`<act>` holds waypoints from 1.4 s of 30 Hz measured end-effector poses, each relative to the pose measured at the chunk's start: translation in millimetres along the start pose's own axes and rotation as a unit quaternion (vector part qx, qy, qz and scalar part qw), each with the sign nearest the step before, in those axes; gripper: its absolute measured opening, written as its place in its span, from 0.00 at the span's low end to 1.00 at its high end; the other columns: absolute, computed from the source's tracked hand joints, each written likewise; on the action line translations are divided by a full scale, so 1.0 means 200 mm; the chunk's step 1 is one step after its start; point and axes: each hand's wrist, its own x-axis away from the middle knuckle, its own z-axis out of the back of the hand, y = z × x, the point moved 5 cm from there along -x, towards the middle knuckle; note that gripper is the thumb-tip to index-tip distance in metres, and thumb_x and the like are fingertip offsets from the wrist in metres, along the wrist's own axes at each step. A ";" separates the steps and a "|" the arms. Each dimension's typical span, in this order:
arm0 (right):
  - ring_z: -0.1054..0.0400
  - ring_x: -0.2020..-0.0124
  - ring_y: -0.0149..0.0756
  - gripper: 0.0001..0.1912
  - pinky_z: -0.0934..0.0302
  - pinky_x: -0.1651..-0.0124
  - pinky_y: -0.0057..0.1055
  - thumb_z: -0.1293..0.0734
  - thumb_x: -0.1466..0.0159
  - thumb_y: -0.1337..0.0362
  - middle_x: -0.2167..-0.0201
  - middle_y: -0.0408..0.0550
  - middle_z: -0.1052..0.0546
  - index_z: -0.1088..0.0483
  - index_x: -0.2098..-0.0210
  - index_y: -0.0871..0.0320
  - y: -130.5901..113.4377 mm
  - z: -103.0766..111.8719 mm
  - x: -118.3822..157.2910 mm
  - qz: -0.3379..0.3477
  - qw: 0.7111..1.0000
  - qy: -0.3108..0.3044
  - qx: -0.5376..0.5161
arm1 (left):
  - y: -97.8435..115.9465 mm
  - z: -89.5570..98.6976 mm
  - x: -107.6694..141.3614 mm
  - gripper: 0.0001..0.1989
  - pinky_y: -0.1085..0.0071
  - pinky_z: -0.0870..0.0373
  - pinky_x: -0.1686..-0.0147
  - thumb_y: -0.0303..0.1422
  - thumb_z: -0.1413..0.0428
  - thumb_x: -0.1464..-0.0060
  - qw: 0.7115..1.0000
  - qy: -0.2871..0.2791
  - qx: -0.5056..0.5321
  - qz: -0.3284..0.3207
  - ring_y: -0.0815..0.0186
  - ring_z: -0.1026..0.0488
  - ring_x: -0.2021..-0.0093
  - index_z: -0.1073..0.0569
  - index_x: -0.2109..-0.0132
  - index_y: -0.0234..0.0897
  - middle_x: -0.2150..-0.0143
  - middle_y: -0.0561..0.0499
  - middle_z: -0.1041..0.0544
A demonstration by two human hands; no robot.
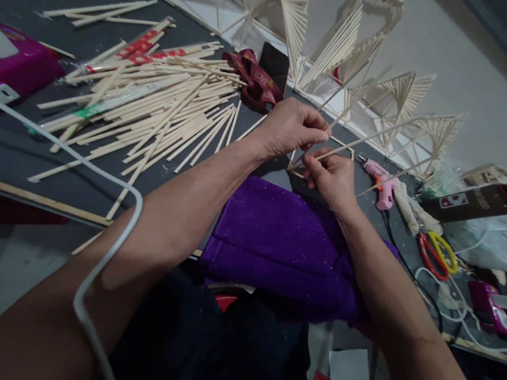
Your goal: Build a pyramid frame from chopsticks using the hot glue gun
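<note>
My left hand [295, 126] is closed, thumb and fingers pinching a thin wooden stick that slants upward. Just beside it on the right, my right hand [334, 178] is closed on another long wooden stick [369, 136], which runs up to the right. Both hands are over a small frame of joined sticks [291, 161], partly hidden behind the fingers. Beneath them a folded purple cloth [284, 239] covers the table edge. Left of my hands lies a big loose pile of pale wooden sticks [170, 108], some with red or green wrapping.
Finished fan-shaped stick structures [284, 13] line the wall. To the right are a pink glue gun [381, 182], scissors [437, 254] and a dark box [475, 203]. A dark red ribbon [255, 82] lies behind the pile. A white cable [115, 179] crosses above my left forearm.
</note>
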 end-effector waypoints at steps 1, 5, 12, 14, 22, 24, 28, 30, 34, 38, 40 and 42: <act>0.38 0.84 0.25 0.17 0.46 0.78 0.27 0.28 0.36 0.51 0.78 0.42 0.24 0.27 0.73 0.57 0.01 0.00 0.00 0.000 1.000 0.002 -0.001 | 0.00 0.00 0.00 0.02 0.70 0.30 0.66 0.25 0.36 0.50 1.000 0.002 0.004 0.003 0.69 0.27 0.73 0.17 0.67 0.33 0.74 0.53 0.23; 0.36 0.84 0.26 0.17 0.44 0.77 0.27 0.28 0.36 0.51 0.79 0.41 0.24 0.26 0.72 0.57 0.01 0.00 0.02 -0.002 1.000 0.012 0.003 | 0.00 0.00 0.01 0.03 0.70 0.31 0.67 0.26 0.37 0.49 1.000 -0.002 0.003 0.003 0.69 0.28 0.73 0.17 0.67 0.34 0.75 0.53 0.23; 0.37 0.83 0.27 0.25 0.42 0.75 0.28 0.28 0.38 0.41 0.78 0.43 0.24 0.29 0.77 0.56 0.03 -0.02 0.02 -0.017 1.000 0.014 -0.008 | -0.01 0.01 0.02 0.06 0.72 0.34 0.70 0.32 0.37 0.49 1.000 -0.009 -0.018 0.006 0.68 0.29 0.73 0.16 0.67 0.33 0.76 0.53 0.24; 0.37 0.83 0.27 0.26 0.42 0.75 0.29 0.28 0.39 0.40 0.75 0.45 0.21 0.28 0.77 0.57 0.02 -0.03 0.03 -0.011 1.000 0.007 -0.020 | -0.01 0.02 0.02 0.07 0.72 0.35 0.71 0.33 0.37 0.49 1.000 -0.009 -0.006 0.009 0.69 0.30 0.74 0.17 0.67 0.33 0.76 0.53 0.24; 0.27 0.72 0.31 0.04 0.39 0.66 0.28 0.32 0.47 0.70 0.65 0.47 0.15 0.24 0.74 0.57 -0.01 0.10 0.00 0.033 0.995 -0.031 0.088 | 0.00 0.05 0.04 0.05 0.72 0.33 0.70 0.33 0.35 0.51 0.999 0.001 0.017 0.040 0.70 0.29 0.75 0.17 0.68 0.35 0.75 0.53 0.22; 0.33 0.78 0.28 0.06 0.43 0.72 0.27 0.32 0.46 0.66 0.73 0.43 0.19 0.21 0.71 0.57 0.00 0.17 -0.06 0.002 1.000 0.007 0.030 | 0.00 0.05 0.03 0.06 0.72 0.32 0.69 0.34 0.34 0.52 0.999 -0.005 0.016 0.042 0.70 0.29 0.75 0.17 0.67 0.36 0.72 0.53 0.20; 0.39 0.82 0.25 0.22 0.52 0.79 0.25 0.23 0.51 0.51 0.76 0.40 0.22 0.20 0.62 0.59 0.01 0.21 -0.22 -0.059 0.978 0.057 -0.193 | 0.00 0.05 0.03 0.07 0.72 0.33 0.69 0.35 0.35 0.51 0.999 -0.012 -0.001 0.040 0.69 0.29 0.74 0.16 0.66 0.37 0.73 0.53 0.21; 0.39 0.81 0.23 0.28 0.53 0.80 0.24 0.19 0.56 0.48 0.74 0.41 0.20 0.20 0.61 0.58 -0.02 0.19 -0.29 -0.060 0.957 0.043 -0.280 | 0.00 0.05 0.03 0.07 0.71 0.33 0.69 0.36 0.35 0.50 0.999 -0.017 -0.010 0.040 0.68 0.29 0.74 0.16 0.67 0.38 0.75 0.54 0.22; 0.37 0.78 0.23 0.28 0.50 0.78 0.23 0.18 0.58 0.48 0.71 0.41 0.21 0.20 0.62 0.57 -0.10 0.14 -0.35 -0.039 0.937 0.040 -0.344 | 0.00 0.04 0.04 0.08 0.71 0.32 0.69 0.36 0.35 0.52 0.998 -0.015 -0.017 0.052 0.67 0.29 0.73 0.15 0.65 0.38 0.72 0.54 0.20; 0.35 0.77 0.24 0.23 0.48 0.77 0.22 0.17 0.56 0.50 0.77 0.39 0.24 0.21 0.68 0.58 -0.13 0.14 -0.34 -0.021 0.942 0.045 -0.331 | 0.04 0.07 0.04 0.07 0.72 0.34 0.71 0.35 0.34 0.53 0.997 -0.020 -0.014 0.078 0.69 0.30 0.74 0.16 0.66 0.37 0.74 0.54 0.22; 0.34 0.77 0.25 0.23 0.47 0.76 0.22 0.18 0.54 0.49 0.77 0.39 0.24 0.21 0.68 0.58 -0.13 0.14 -0.34 -0.019 0.945 0.048 -0.322 | 0.07 0.11 0.01 0.09 0.74 0.38 0.75 0.35 0.33 0.53 0.995 -0.030 -0.013 0.096 0.69 0.29 0.75 0.15 0.63 0.37 0.72 0.52 0.20; 0.33 0.77 0.25 0.23 0.46 0.76 0.22 0.19 0.53 0.47 0.76 0.40 0.23 0.22 0.67 0.57 -0.11 0.13 -0.35 -0.024 0.946 0.052 -0.320 | 0.11 0.17 -0.06 0.13 0.75 0.43 0.78 0.35 0.33 0.52 0.995 0.011 -0.003 0.101 0.70 0.28 0.75 0.15 0.57 0.38 0.66 0.50 0.18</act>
